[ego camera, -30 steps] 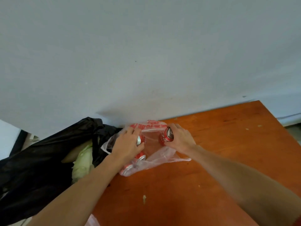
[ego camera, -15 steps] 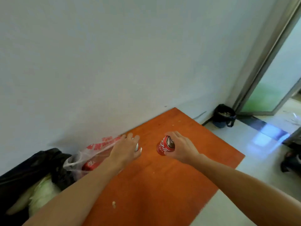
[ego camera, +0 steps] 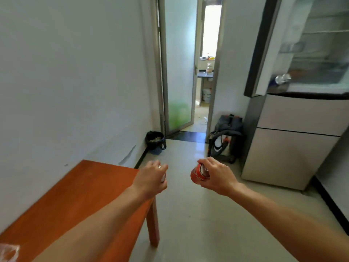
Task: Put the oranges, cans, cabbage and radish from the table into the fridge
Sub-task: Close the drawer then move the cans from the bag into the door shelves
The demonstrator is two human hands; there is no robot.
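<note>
Now moved off the table (ego camera: 75,195), the left hand (ego camera: 150,179) grips a half-hidden can (ego camera: 162,177), the right hand (ego camera: 217,178) a red can (ego camera: 196,175).

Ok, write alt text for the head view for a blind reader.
The left hand grips a can and the right hand a red can, beside the end of an orange table. An open fridge stands ahead on the right; a doorway, bin and backpack lie beyond.

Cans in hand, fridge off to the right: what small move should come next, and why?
Probably turn right and carry both toward the fridge: the right hand grips a red can, the left hand a second can, mostly hidden, and the fridge's upper compartment stands open.
</note>
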